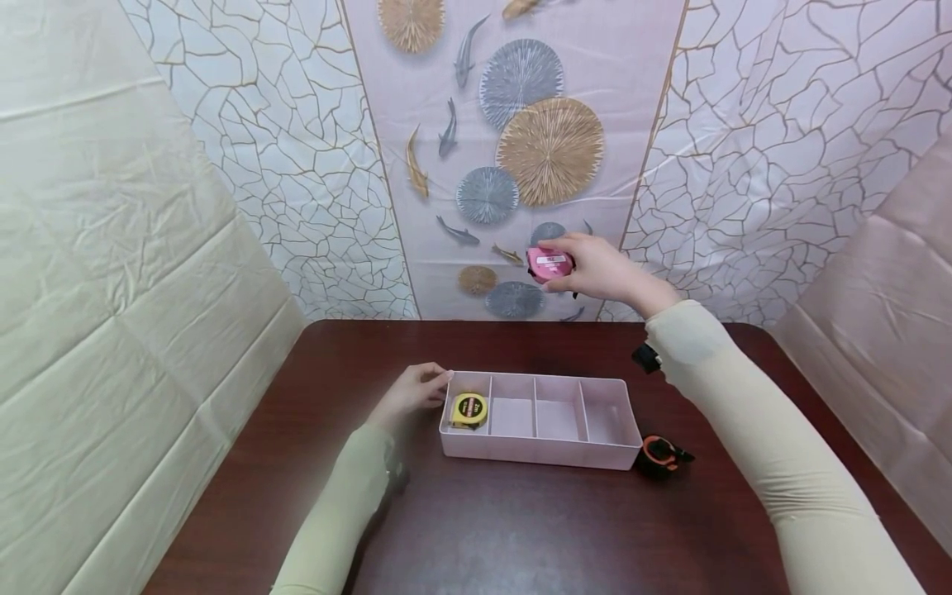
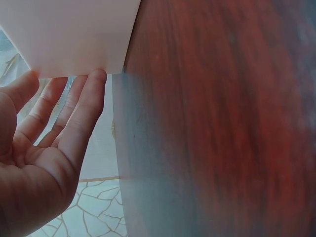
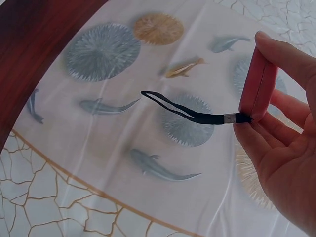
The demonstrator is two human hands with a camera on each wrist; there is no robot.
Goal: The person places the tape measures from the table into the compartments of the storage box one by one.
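My right hand [image 1: 595, 266] holds a pink tape measure [image 1: 550, 264] up above the far edge of the table, pinched between thumb and fingers. In the right wrist view its black wrist strap [image 3: 197, 117] sticks out from the red-pink case [image 3: 257, 86]. At the left end of a pale pink divided box [image 1: 535, 450], my left hand [image 1: 412, 392] touches the end wall with its fingertips. The left wrist view has those fingers [image 2: 89, 106] fairly straight against the box wall [image 2: 74, 39]. A yellow tape measure [image 1: 469, 410] lies in the leftmost compartment.
A black and orange tape measure [image 1: 658, 456] lies on the dark wooden table [image 1: 476, 529], close by the box's right end. Patterned cloth [image 1: 320, 165] hangs behind the table, with pale fabric walls [image 1: 111, 330] at both sides.
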